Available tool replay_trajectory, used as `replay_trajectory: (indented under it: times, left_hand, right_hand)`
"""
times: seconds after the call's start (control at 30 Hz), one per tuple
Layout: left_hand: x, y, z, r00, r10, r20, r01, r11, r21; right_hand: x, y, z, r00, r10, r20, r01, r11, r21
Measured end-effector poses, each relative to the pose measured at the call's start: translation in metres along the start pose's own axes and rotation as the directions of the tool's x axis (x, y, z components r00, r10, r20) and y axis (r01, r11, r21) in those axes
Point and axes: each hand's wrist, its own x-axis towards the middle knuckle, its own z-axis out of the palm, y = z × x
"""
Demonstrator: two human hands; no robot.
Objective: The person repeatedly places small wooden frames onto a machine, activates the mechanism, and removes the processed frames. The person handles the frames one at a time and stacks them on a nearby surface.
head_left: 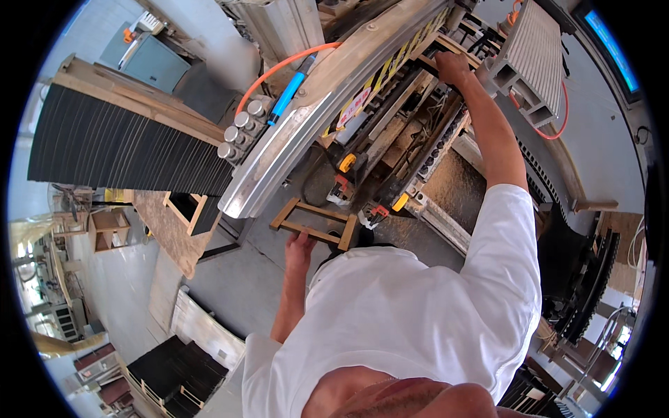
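Observation:
My left hand [300,249] is closed on the near bar of a small rectangular wooden frame [284,213], low in front of my body. The frame is open in the middle, with short end pieces and two longer bars. My right arm reaches far forward over the machine [418,150]. At its far end my right hand [453,67] is curled beside a light wooden bar [456,47]; its fingertips are partly hidden, and I cannot make out what they grip. Orange-and-black clamps [380,211] and yellow knobs [348,163] sit on the machine's near ends.
A long metal beam [279,150] with a blue cylinder [286,97] and orange hose crosses above the machine. To the left stands a long stack of black panels [118,139] near a wooden board [171,223]. A ribbed metal housing [526,59] and a lit screen [613,49] are at right.

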Motion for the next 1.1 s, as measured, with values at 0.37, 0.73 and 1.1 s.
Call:
replay_trajectory:
  times: [0.37, 0.73, 1.1]
  left_hand:
    - [-0.006, -0.028, 0.012, 0.987, 0.024, -0.158, -0.020, 0.999, 0.032]
    - [-0.027, -0.040, 0.005, 0.948, 0.058, -0.313, -0.040, 0.997, 0.064]
    - [-0.025, -0.021, -0.018, 0.916, 0.190, -0.354, -0.185, 0.982, 0.046]
  right_hand:
    - [0.020, 0.011, 0.051, 0.998, 0.011, -0.061, -0.015, 0.998, -0.064]
    - [0.019, -0.012, 0.014, 0.995, -0.064, -0.077, 0.048, 0.979, -0.196]
    - [-0.003, -0.020, -0.024, 0.996, 0.047, 0.071, -0.038, 0.991, -0.128]
